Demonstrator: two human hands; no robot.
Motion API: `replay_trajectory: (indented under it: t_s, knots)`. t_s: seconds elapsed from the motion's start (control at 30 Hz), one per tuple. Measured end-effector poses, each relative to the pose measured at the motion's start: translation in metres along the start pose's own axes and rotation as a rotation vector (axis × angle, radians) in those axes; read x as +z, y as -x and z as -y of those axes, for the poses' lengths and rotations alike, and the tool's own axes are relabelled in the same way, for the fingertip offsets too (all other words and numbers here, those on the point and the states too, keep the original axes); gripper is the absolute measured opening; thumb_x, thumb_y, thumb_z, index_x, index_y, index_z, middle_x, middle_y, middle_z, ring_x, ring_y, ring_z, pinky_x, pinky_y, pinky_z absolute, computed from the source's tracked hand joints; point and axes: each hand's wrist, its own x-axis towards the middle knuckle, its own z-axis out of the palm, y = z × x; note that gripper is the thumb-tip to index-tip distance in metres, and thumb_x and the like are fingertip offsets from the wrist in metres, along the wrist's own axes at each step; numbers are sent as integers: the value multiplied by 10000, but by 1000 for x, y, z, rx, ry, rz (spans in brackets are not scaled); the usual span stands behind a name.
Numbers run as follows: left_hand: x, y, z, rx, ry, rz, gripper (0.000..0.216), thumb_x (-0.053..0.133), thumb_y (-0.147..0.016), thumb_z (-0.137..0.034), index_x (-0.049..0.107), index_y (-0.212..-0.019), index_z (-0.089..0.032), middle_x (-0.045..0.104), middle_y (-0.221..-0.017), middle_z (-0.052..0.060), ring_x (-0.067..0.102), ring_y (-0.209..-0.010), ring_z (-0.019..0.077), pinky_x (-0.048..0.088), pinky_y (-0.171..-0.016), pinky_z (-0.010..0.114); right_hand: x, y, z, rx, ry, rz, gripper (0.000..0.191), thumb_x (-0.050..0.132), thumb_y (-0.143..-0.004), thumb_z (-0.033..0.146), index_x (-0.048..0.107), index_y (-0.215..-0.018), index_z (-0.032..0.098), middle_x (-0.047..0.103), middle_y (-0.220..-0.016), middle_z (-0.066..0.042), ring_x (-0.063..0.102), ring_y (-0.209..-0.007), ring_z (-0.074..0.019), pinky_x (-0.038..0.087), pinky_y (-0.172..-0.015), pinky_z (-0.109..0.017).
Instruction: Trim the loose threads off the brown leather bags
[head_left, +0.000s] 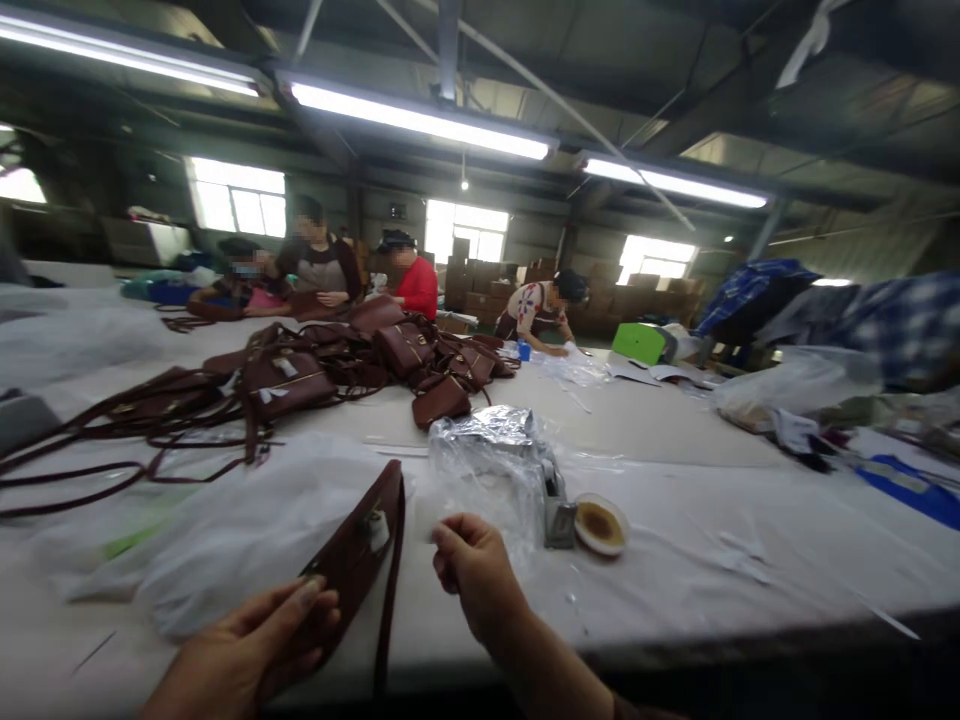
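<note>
My left hand (259,640) is closed on the edge of a dark brown leather bag (352,570), which tilts up over the white table. A small white tag (377,530) hangs by the bag's metal fitting, and a thin strap runs down its right side. To the right of the bag, and apart from it, my right hand (474,570) is pinched shut in the air. Whatever sits between its fingertips, if anything, is too small to make out. Just beyond that hand lie a crumpled clear plastic wrap (487,460), a grey metal piece (559,520) and a round pale dish-like thing (600,525) with a brown middle.
Several brown bags (289,380) with tangled straps are heaped across the table. White plastic bags (255,530) lie at the left. Further right are a green box (637,342), clear plastic bags (802,380) and a blue item (911,490). Several people work at the far side.
</note>
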Motion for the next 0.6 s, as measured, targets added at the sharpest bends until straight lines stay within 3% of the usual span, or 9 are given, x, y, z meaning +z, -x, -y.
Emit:
replay_trajectory:
  t_s: [0.1, 0.2, 0.33, 0.5, 0.6]
  knots:
    - [12, 20, -8, 40, 2, 65, 358, 831, -653, -301, 717, -950, -137, 759, -942, 117, 720, -857, 219, 584, -655, 216, 40, 30, -13, 89, -72, 118, 339, 743, -679, 449, 605, -732, 143, 448, -449, 71, 319, -369, -46, 209, -368, -183]
    - [12, 28, -7, 58, 68, 67, 328, 833, -649, -281, 724, -916, -124, 754, -929, 117, 717, -840, 230, 593, -723, 282, 62, 42, -25, 129, -11, 163, 357, 733, -685, 474, 625, -732, 136, 415, -434, 78, 301, -369, -47, 211, -361, -186]
    - [3, 29, -3, 69, 139, 130, 301, 808, -683, -271, 725, -929, -118, 749, -927, 119, 713, -839, 236, 586, -788, 330, 70, 43, -31, 62, 128, 132, 346, 707, -707, 466, 635, -710, 128, 460, -468, 49, 362, -407, -64, 264, -374, -185]
    - [0, 27, -8, 71, 109, 74, 258, 791, -700, -236, 717, -911, -107, 745, -875, 118, 711, -742, 214, 587, -670, 283, 75, 40, -31, 22, 203, 116, 302, 657, -736, 447, 578, -702, 157, 445, -391, 63, 395, -338, -81, 271, -341, -185]
    - [2, 22, -6, 87, 116, 89, 263, 773, -717, -230, 704, -940, -109, 742, -829, 105, 705, -720, 212, 589, -678, 311, 80, 41, -34, 6, 242, 103, 278, 644, -739, 424, 561, -684, 164, 460, -403, 58, 410, -326, -84, 271, -323, -182]
